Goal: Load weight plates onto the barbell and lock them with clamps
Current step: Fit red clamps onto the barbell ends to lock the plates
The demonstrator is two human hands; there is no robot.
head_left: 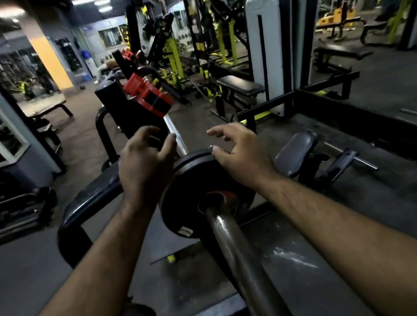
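While both forearms reach forward over the barbell sleeve (233, 244), a black weight plate (193, 188) sits threaded on that sleeve just below the fingers. The left hand (144, 163) has its fingers spread and curled loosely at the plate's upper left edge, closed on nothing; whether the fingertips touch the rim or the bar cannot be told. The right hand (239, 150) is likewise spread loose, its thumb resting on the plate's top rim. Beyond the fingertips the chrome bar (174, 133) runs away to a red clamp (150, 98). A small yellow object (171, 258) lies on the floor beneath the plate.
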